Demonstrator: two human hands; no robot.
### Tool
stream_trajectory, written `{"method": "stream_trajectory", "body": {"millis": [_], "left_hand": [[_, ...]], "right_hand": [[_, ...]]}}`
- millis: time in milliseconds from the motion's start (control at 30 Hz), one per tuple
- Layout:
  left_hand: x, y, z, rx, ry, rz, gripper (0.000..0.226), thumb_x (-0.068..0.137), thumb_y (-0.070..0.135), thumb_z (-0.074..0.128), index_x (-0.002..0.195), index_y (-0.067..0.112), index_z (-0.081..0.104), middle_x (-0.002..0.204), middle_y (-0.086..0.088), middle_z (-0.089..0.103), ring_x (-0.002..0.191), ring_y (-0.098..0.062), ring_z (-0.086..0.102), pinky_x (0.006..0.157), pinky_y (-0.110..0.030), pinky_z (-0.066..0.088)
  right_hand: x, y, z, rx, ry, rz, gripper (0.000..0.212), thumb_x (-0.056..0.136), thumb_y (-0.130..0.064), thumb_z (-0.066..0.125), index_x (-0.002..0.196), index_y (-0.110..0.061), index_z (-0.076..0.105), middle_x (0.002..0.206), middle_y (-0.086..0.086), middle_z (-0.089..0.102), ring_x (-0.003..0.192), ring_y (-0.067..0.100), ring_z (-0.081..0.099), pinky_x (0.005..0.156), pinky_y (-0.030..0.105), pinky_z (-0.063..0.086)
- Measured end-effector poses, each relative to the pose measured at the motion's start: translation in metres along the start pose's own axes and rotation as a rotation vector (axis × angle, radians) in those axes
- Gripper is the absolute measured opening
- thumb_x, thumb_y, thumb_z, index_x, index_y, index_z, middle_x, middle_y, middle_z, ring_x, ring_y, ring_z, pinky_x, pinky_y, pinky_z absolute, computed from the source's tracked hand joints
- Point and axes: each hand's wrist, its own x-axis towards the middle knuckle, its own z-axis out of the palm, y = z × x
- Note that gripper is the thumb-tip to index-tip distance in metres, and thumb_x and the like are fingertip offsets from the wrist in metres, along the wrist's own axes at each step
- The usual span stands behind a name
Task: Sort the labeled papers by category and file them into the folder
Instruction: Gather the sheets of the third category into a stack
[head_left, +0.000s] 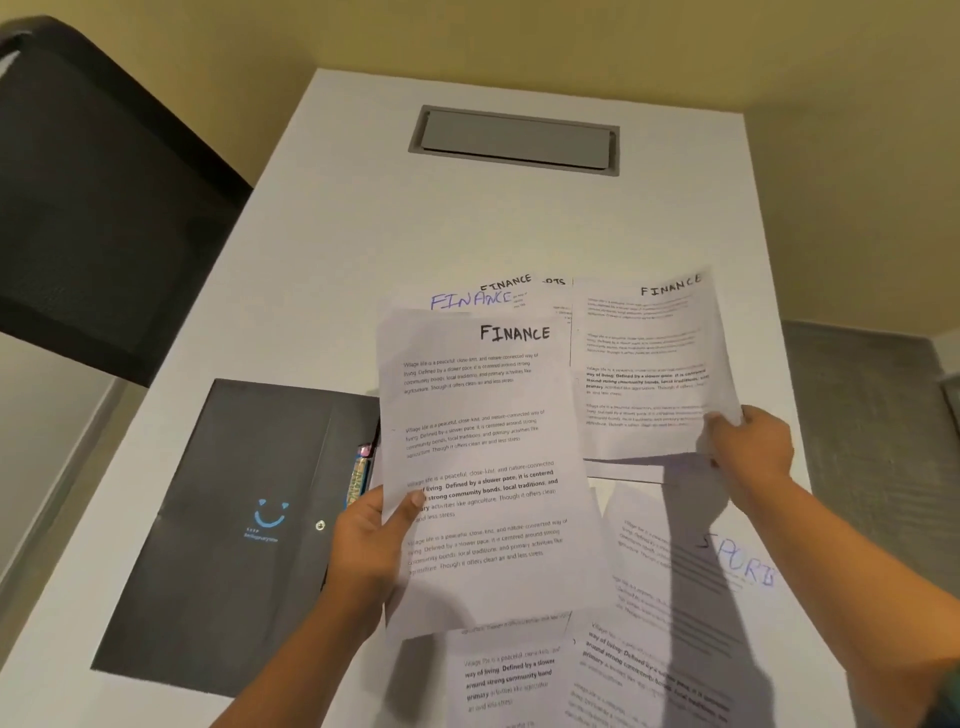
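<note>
Gripping left hand (369, 545): fingers and thumb clamped on near FINANCE sheet (483, 441).
Pinching right hand (753, 447): fingers closed on far FINANCE sheet (644, 364) corner.

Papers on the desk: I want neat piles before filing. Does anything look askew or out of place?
Yes. The SPORTS sheet lies tilted across the sheets beneath it at the near right, and the FINANCE pile farther back is fanned, its headings offset. Nothing looks torn or spilled.

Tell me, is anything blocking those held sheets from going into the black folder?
Nothing lies on the black folder. The nearer FINANCE sheet is held over its right edge, the farther FINANCE sheet beyond that. But the folder looks snapped shut, and a pen lies at its right edge.
</note>
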Motion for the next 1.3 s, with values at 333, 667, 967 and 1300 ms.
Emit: {"method": "stream_trajectory", "body": {"millis": [333,667,967,1300], "left_hand": [[-0.032,0.007,-0.010,0.052,0.002,0.074,0.020,0.094,0.011,0.062,0.112,0.014,0.070,0.103,-0.003,0.077,0.094,-0.024,0.074,0.083,-0.041,0.058],[-0.082,-0.003,0.007,0.066,-0.075,0.066,0.015,0.092,0.019,0.065,0.104,0.022,0.073,0.101,-0.001,0.077,0.098,-0.029,0.072,0.089,-0.054,0.055],[-0.111,0.002,0.009,0.108,-0.148,0.018,0.011,0.091,0.024,0.066,0.094,0.025,0.076,0.093,-0.007,0.078,0.087,-0.032,0.074,0.083,-0.058,0.056],[-0.113,0.012,0.013,0.299,-0.332,0.078,0.016,0.094,0.024,0.062,0.101,0.021,0.076,0.094,0.001,0.078,0.089,-0.019,0.074,0.071,-0.028,0.058]], "right_hand": [[-0.125,0.025,-0.085,0.472,-0.149,0.064,0.018,0.102,-0.022,0.053,0.113,-0.017,0.066,0.098,-0.002,0.069,0.077,0.016,0.060,0.067,0.032,0.047],[-0.247,0.071,-0.067,0.393,-0.351,0.035,0.011,0.097,-0.019,0.062,0.096,-0.014,0.072,0.087,0.002,0.080,0.086,0.026,0.076,0.082,0.051,0.060],[-0.251,0.069,-0.082,0.434,-0.533,0.020,0.033,0.084,-0.016,0.078,0.112,-0.011,0.061,0.099,0.007,0.079,0.092,0.028,0.076,0.090,0.056,0.056],[-0.234,0.052,-0.080,0.427,-0.572,0.026,0.021,0.101,-0.020,0.054,0.114,-0.018,0.071,0.104,0.001,0.079,0.097,0.023,0.075,0.096,0.051,0.054]]}}
